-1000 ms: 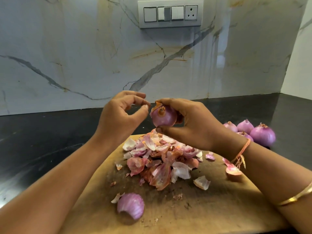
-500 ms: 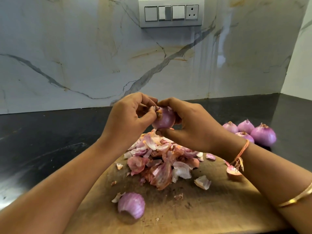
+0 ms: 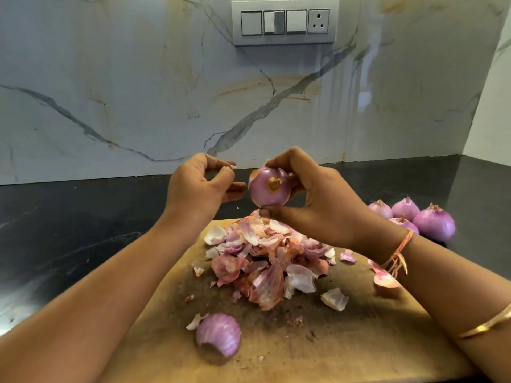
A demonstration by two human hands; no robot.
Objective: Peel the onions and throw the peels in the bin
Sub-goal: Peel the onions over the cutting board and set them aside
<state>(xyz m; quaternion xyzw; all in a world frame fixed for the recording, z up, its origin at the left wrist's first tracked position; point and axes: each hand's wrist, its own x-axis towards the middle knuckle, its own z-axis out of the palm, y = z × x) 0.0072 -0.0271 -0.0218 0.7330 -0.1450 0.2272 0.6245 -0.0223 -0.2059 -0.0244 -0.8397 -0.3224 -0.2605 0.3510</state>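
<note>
Head view: the black counter (image 3: 69, 230) runs under everything, with the wooden chopping board (image 3: 359, 341) lying on it in front of me and no bin anywhere in sight. On the board's far half sits the heap of onion peels (image 3: 265, 258); off its right edge, on the counter, a cluster of onions (image 3: 434, 223) waits.

Both my forearms reach up over the board. My right hand (image 3: 318, 200) is raised above the heap and grips the onion (image 3: 265, 192), fingers curled over its top and thumb pressed under it. My left hand (image 3: 199, 186) hangs at the same height just to the left of it, near but not touching, the nearer hand for the next pick. Its fingers are curled with thumb and forefinger close together; whether they pinch a flake of skin I cannot tell.

The onion's axis points back toward me, its brown root end (image 3: 275, 185) facing me and slightly left. I judge the next pull starts there, from my left.
</note>
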